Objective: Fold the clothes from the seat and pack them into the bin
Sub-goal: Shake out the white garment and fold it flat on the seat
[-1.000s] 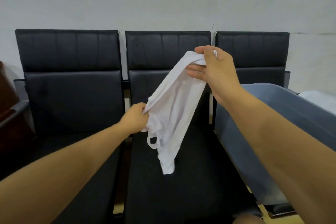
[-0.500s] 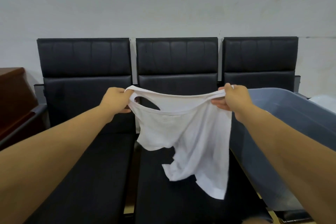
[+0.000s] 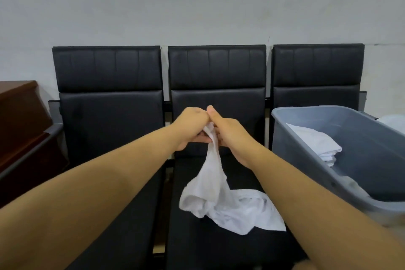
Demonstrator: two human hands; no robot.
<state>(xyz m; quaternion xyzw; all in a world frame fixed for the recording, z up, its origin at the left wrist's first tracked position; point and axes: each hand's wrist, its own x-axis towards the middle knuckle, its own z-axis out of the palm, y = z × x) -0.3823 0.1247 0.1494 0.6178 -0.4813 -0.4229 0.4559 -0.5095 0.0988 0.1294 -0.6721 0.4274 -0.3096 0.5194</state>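
A white tank top (image 3: pixel 221 199) hangs from both my hands over the middle black seat (image 3: pixel 219 245), and its lower part lies crumpled on the cushion. My left hand (image 3: pixel 192 126) and my right hand (image 3: pixel 228 129) are pressed together in front of the seat back, both gripping the top edge of the garment bunched between them. A grey plastic bin (image 3: pixel 359 160) stands on the right seat, with a folded white garment (image 3: pixel 315 142) lying inside it.
Three black padded seats stand in a row against a pale wall; the left seat (image 3: pixel 109 138) holds nothing. A brown wooden piece of furniture (image 3: pixel 19 120) stands at the far left. Something white (image 3: pixel 394 121) shows behind the bin at the right edge.
My hands, spread wide holding the tank top stretched out half a second ago, have come together at the centre. The garment has dropped so its lower part rests on the middle seat.
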